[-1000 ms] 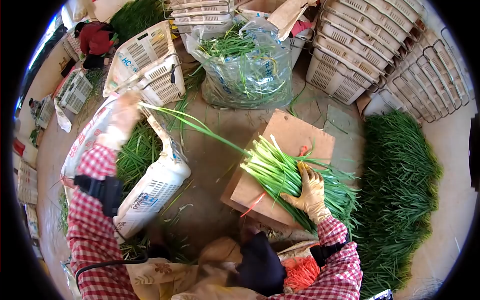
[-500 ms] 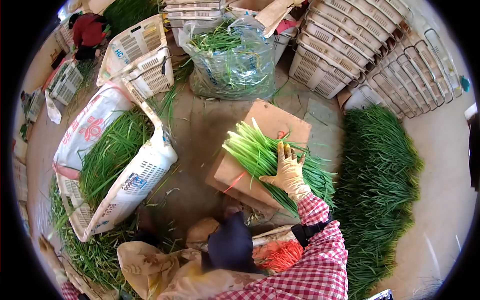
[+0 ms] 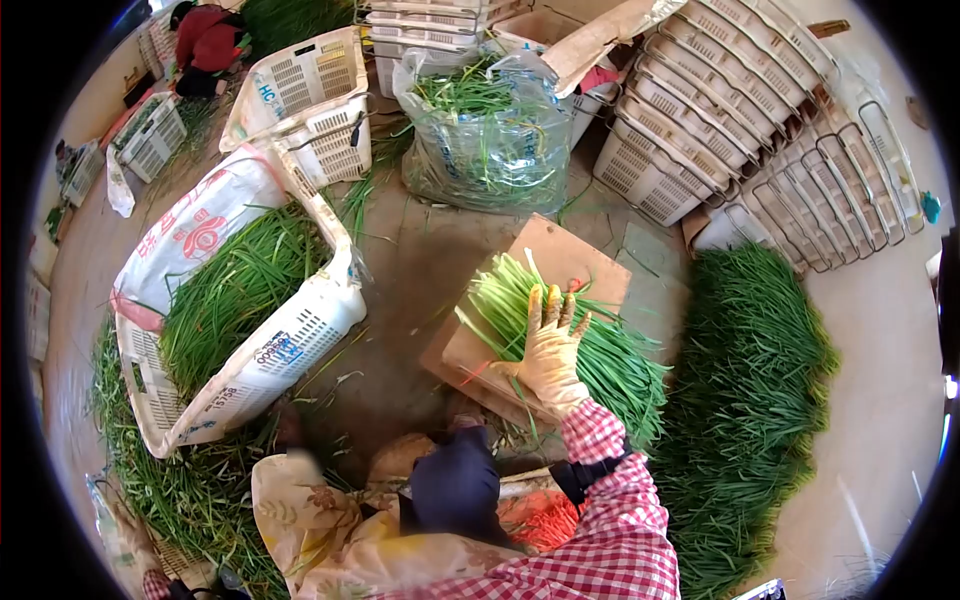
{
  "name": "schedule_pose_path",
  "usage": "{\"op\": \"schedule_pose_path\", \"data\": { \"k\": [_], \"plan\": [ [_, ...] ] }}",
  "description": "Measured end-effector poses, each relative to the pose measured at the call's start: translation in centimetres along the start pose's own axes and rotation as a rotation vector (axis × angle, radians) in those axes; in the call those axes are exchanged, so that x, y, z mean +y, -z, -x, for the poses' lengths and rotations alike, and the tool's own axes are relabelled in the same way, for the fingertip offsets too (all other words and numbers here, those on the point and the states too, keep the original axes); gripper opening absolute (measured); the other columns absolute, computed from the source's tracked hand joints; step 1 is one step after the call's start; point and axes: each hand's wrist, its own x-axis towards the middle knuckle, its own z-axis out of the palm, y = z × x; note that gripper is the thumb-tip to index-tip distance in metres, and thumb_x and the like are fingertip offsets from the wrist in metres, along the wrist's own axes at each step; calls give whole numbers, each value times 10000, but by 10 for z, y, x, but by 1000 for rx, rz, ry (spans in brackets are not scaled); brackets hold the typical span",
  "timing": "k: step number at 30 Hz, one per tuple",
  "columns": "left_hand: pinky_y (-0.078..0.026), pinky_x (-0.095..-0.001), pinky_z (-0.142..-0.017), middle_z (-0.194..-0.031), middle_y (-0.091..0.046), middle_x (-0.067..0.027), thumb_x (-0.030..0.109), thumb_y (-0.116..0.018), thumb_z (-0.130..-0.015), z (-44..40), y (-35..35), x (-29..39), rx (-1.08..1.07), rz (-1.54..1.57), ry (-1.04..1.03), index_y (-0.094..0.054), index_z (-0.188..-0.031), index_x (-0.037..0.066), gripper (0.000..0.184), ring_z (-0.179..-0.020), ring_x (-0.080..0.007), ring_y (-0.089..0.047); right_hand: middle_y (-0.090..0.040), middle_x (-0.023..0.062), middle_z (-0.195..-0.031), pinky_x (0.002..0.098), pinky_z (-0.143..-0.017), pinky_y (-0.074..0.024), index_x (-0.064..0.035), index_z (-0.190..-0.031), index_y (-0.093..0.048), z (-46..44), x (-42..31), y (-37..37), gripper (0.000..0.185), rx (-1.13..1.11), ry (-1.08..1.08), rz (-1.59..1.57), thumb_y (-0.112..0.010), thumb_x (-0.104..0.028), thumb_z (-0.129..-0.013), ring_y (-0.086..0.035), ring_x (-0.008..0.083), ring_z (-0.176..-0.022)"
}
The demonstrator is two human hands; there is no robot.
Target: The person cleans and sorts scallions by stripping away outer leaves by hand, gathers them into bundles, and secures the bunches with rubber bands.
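Note:
My right hand (image 3: 552, 350), in a pale glove with stained fingertips, lies with spread fingers on a bunch of green chives (image 3: 620, 375). The pale stalk ends of the bunch point to the upper left. Beneath it is a brown board (image 3: 585, 255), with a red tie (image 3: 478, 372) showing at the bunch's near side and another red bit above my fingers. At the lower left edge, my left hand (image 3: 130, 535) is blurred beside a clear, plastic-looking thing (image 3: 102, 495); its fingers cannot be made out.
A white crate (image 3: 270, 360) of loose greens stands left, over a heap of cut leaves (image 3: 190, 490). Behind is a clear bag (image 3: 485, 160) of greens. Stacked crates (image 3: 690, 110) rise at back right, and a long chive row (image 3: 750, 400) lies right. Red ties (image 3: 545, 520) lie near my lap.
My right hand has slid a little left and toward me over the chives, fingers still spread. At the lower left, my left hand has moved lower, and a clear plastic-looking thing now shows beside it.

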Motion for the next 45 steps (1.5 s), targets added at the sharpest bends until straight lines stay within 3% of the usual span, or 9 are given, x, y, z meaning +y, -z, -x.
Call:
{"op": "schedule_pose_path", "data": {
  "k": [7, 13, 19, 27, 28, 32, 35, 38, 45],
  "plan": [
    [-375, -229, -824, -1350, -428, -106, -105, -490, -827, -30, -23, 79, -163, 20, -189, -286, -1432, 168, 695, -917, -189, -457, -453, 230, -1267, 515, -1001, -301, 68, -1410, -30, -38, 49, -38, 1199, -171, -191, -345, -750, -474, -618, -455, 343, -1162],
    [-408, -346, -957, -1238, -538, -183, 65, -468, -920, -30, -60, 309, -225, -227, -655, -477, -1286, 32, 368, -1190, -284, -489, -527, 217, -1138, 411, -858, -427, 110, -1245, -393, -25, 29, -87, 816, 192, 12, 224, -612, -502, -753, -528, 310, -1022],
    [-423, -420, -730, -711, -510, -72, 162, -495, -820, 95, -55, 485, 93, -552, -1554, -514, -737, 120, 96, -682, -255, -512, -593, 139, -701, 412, -577, -477, 34, -1007, -583, -11, 52, -72, 685, 253, 100, -123, -682, -562, -683, -590, 311, -641],
    [-467, -411, -829, -1046, -631, -153, 326, -544, -837, 40, -1, 300, -309, -525, -329, -601, -1146, 139, 366, -969, -325, -597, -161, 196, -1489, 454, -1057, -257, -19, -1443, 6, -11, 33, -33, 1227, 36, 62, -82, -738, -544, -620, -243, 343, -1343],
    [-460, -409, -848, -1062, -627, -147, 314, -545, -833, 34, -2, 267, -294, -520, -237, -602, -1139, 124, 364, -991, -313, -591, -566, 236, -1142, 557, -705, -484, -103, -1435, -198, -4, 23, -18, 913, 442, 248, 108, -607, -570, -765, -624, 356, -723],
    [-455, -392, -868, -1072, -627, -154, 329, -551, -861, 13, -20, 164, -228, -223, 95, -591, -1140, 69, 383, -1008, -308, -589, -183, 216, -1476, 465, -1045, -286, -48, -1448, 21, -27, 72, -132, 1230, 247, 110, 366, -730, -562, -620, -261, 360, -1333],
    [-404, -371, -959, -1254, -527, -192, 413, -565, -875, -10, -55, 129, -321, 26, 203, -424, -1312, -7, 622, -1152, -307, -514, -274, 199, -1448, 456, -1039, -309, -56, -1450, -6, -28, -28, 37, 1208, -663, -210, 99, -695, -615, -632, -302, 337, -1322],
    [-332, -344, -1020, -1362, -411, -221, 409, -608, -856, -41, -114, 104, -267, 308, 83, -302, -1384, -5, 738, -1269, -275, -404, -509, 208, -1264, 457, -911, -443, -51, -1212, -543, -83, -23, 86, 799, -713, 63, 469, -637, -635, -675, -530, 362, -1116],
    [-471, -312, -836, -1156, -563, -127, 209, -531, -928, -85, -171, 138, -578, 898, 146, -133, -1432, 5, 674, -1013, -210, -559, -633, 220, -961, 445, -733, -491, -50, -1241, -503, -210, -216, 202, 539, 247, 490, 347, -628, -350, -810, -623, 366, -836]
  ]
}}
